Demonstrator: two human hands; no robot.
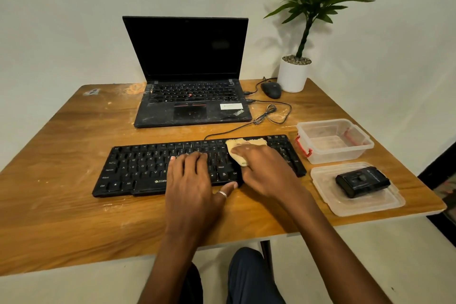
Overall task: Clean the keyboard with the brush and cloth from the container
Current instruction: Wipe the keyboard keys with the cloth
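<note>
A black keyboard lies across the middle of the wooden table. My left hand rests flat on its middle keys, fingers straight, a ring on the thumb. My right hand presses a yellow cloth onto the keys at the keyboard's right part, fingers spread over it. The clear plastic container with red clips stands open to the right of the keyboard. Its lid lies nearer me, with a black brush on it.
A dusty open laptop stands behind the keyboard, its screen dark. A black mouse and a white pot with a green plant are at the back right. A coiled cable runs between laptop and keyboard. My knees show below the table's front edge.
</note>
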